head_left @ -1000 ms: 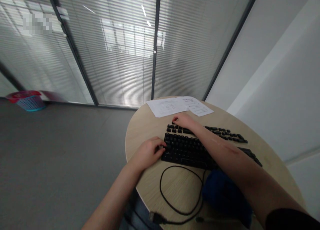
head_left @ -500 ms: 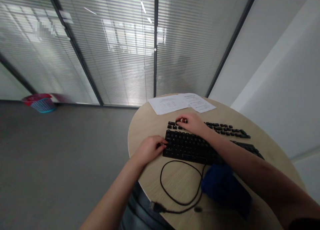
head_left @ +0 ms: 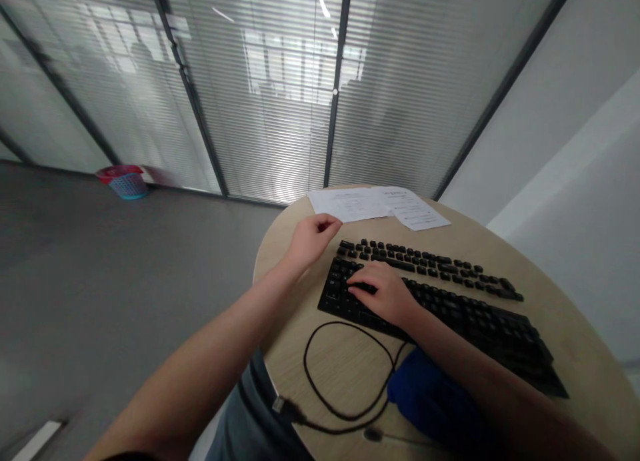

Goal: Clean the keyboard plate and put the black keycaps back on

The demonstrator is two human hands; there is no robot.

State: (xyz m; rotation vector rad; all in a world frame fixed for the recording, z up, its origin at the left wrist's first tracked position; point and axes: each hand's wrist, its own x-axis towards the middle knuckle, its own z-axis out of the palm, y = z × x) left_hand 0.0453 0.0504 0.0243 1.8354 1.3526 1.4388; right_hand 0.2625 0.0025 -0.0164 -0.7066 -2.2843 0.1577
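Observation:
A black keyboard [head_left: 460,314] lies across the round wooden table. Behind it, loose black keycaps [head_left: 393,263] lie in rows. My right hand [head_left: 383,291] is over the keyboard's left part, thumb and fingertips brought close together on the keys; anything between them is too small to make out. My left hand [head_left: 311,239] hovers left of the keycap rows, close to the paper sheets, its fingertips pinched together. Whatever that pinch holds is hidden. A black USB cable [head_left: 306,361] loops in front of the keyboard.
Printed paper sheets [head_left: 350,204] lie at the table's [head_left: 280,274] far edge. Blue cloth [head_left: 425,391] is bunched under my right forearm. A red and blue basket [head_left: 129,184] stands on the floor by the blinds-covered glass partition [head_left: 280,141].
My right hand has come from the loose keycaps down onto the keyboard. My left hand has lifted off the keyboard's left edge and moved away toward the papers. The view has shifted slightly.

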